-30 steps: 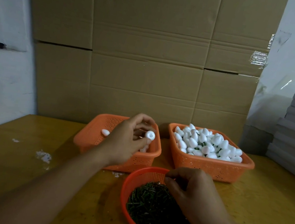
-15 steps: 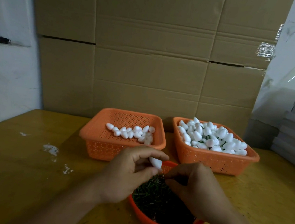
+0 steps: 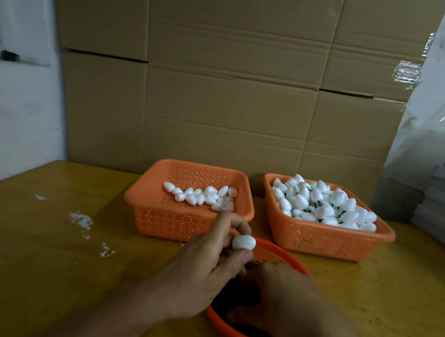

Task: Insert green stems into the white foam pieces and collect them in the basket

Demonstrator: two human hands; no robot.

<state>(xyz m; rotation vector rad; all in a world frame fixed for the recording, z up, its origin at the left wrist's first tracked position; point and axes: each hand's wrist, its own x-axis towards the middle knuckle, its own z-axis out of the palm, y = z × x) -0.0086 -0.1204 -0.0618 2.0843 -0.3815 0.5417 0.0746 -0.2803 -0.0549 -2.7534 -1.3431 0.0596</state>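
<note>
Now the left hand (image 3: 203, 274), which a second ago was at the left basket (image 3: 156, 205), pinches a white foam piece (image 3: 244, 243) over the round stem basket (image 3: 275, 253). The right hand (image 3: 281, 302) has closed in beneath it, fingers curled; its stem is hidden. Insertion looks imminent, then the right basket (image 3: 374, 241).

Two bare forearms are seen entering from the bottom edge of the view, each ending in a bare hand. No sleeve, glove, ring, watch or band is worn on the left hand (image 3: 201, 274) or on its wrist. The right hand (image 3: 281, 302) and its forearm are likewise left uncovered. The nails that can be seen are kept short and unpainted.
</note>
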